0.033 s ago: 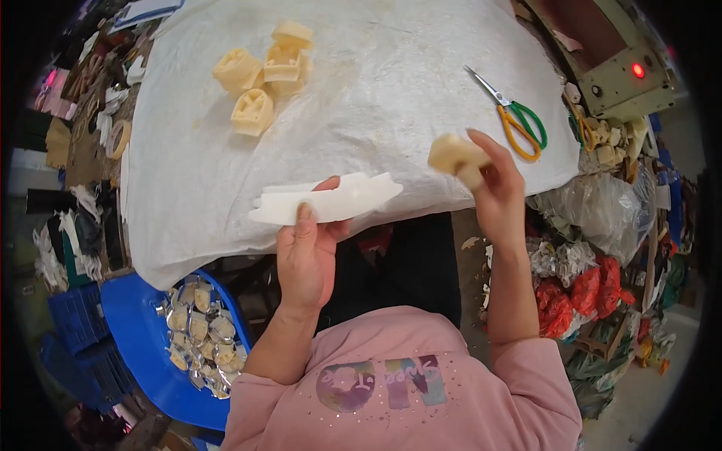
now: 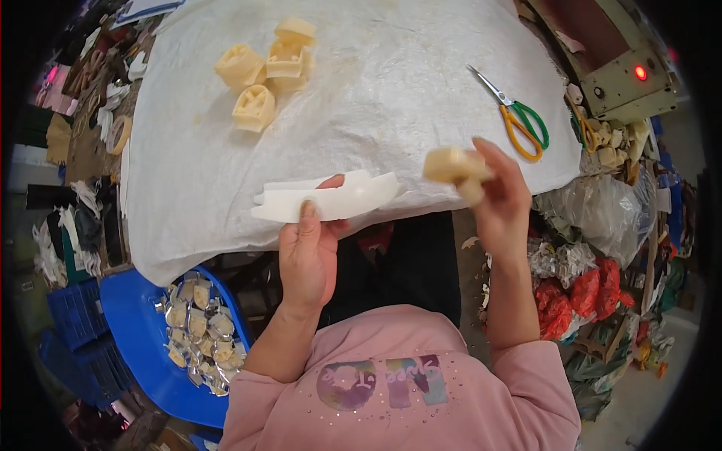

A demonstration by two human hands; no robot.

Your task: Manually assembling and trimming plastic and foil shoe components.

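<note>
My left hand (image 2: pixel 310 252) pinches a long white strip-like piece (image 2: pixel 357 197) with uneven ends, thumb pressed on its near face and a fingertip showing behind its upper edge. It is held over the table's near edge. To the right, my right hand (image 2: pixel 502 192) grips a cream moulded piece (image 2: pixel 449 167), blurred by motion, with a stub pointing down. The two held pieces are apart. Farther off at the left stand several similar cream moulded pieces (image 2: pixel 254 109), hollow with inner ribs. Scissors (image 2: pixel 519 119) with one green and one orange handle lie beyond my right hand.
A white sheet covers the table (image 2: pixel 361 90). At lower left, a blue basin (image 2: pixel 135 338) holds several cream-and-silver pieces. A metal machine box (image 2: pixel 628 79) with a lit red lamp stands at far right, above red plastic bags (image 2: pixel 587 293) and clear plastic.
My right hand has shifted slightly right and down, and the cream piece in it has turned and dropped a little. My left hand and the white piece are nearly unchanged.
</note>
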